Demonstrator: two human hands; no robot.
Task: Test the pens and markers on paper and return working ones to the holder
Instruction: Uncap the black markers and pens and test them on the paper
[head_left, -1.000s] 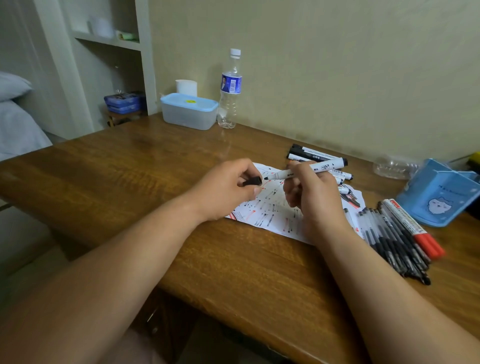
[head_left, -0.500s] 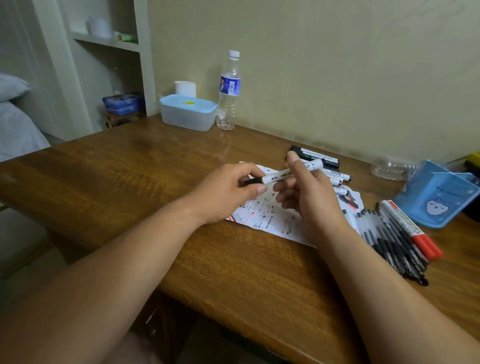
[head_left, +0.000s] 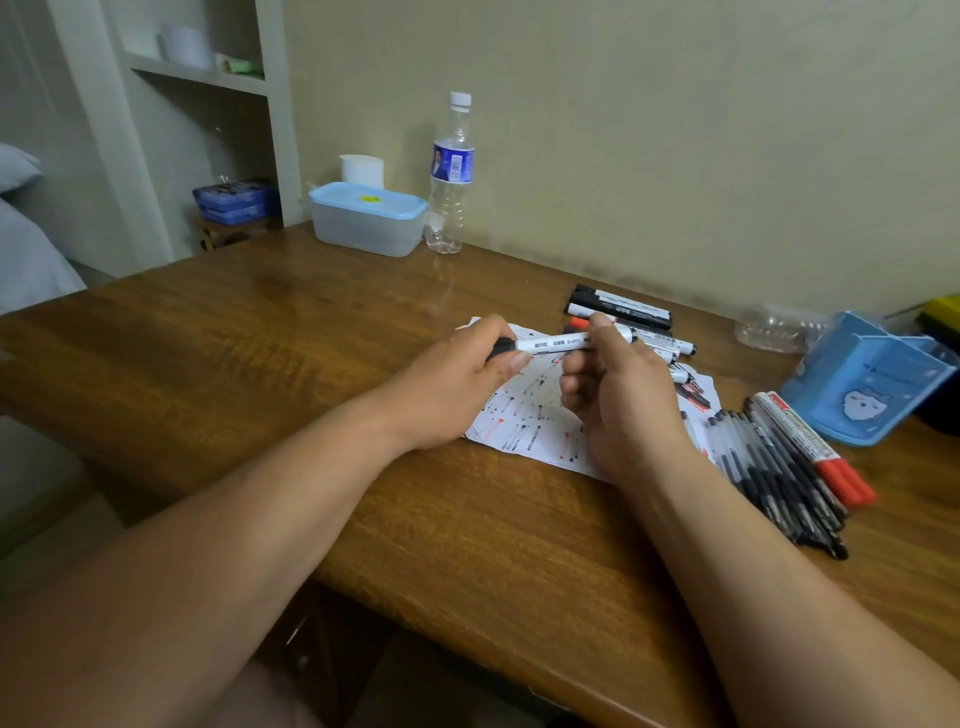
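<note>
A white marker (head_left: 558, 343) with a black cap is held level above the scribbled test paper (head_left: 524, 421). My left hand (head_left: 457, 379) grips the black cap end. My right hand (head_left: 618, 400) pinches the barrel between thumb and fingers. The cap sits on the marker. A pile of black and white markers (head_left: 623, 312) lies behind the paper. A row of several black pens (head_left: 779, 478) and a red-capped marker (head_left: 815, 452) lies to the right. The blue pen holder (head_left: 862, 379) stands tilted at the far right.
A clear box with a blue lid (head_left: 366, 218) and a water bottle (head_left: 449, 176) stand at the back of the wooden table (head_left: 260, 338). A crumpled clear bottle (head_left: 774, 330) lies by the wall. A shelf (head_left: 208, 78) is at the left.
One second ago the cap was off in my left hand, apart from the marker. The two came together, and now the cap is on the marker's tip.
</note>
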